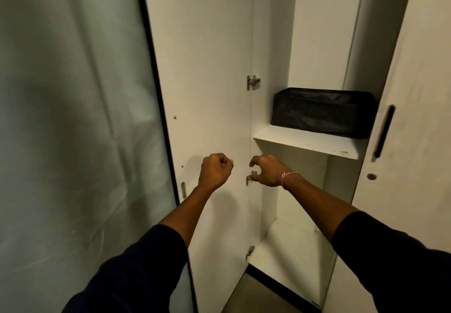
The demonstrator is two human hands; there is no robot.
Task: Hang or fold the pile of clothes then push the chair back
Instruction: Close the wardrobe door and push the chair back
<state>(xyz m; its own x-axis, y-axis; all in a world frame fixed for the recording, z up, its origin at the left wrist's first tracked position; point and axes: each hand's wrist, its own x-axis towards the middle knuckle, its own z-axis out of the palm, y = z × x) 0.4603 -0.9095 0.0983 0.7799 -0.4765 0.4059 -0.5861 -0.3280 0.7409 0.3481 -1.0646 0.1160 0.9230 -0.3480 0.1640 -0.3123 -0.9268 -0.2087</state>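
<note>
While I face the open wardrobe (273, 44), my left hand (214, 170) is a fist holding nothing, my right hand (267, 170) hangs loosely curled by a hinge (249, 179); clothes and chair are out of view.

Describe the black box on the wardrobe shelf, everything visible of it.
The black box is a low, wide rectangular bin with an open top, its walls looking like soft, slightly crinkled fabric or woven plastic. It stands upright on the white shelf, set toward the right and back of the open compartment, its right end partly hidden behind the closed right door. Its contents cannot be seen. Neither hand touches it; both are lower, near the open left door.
</note>
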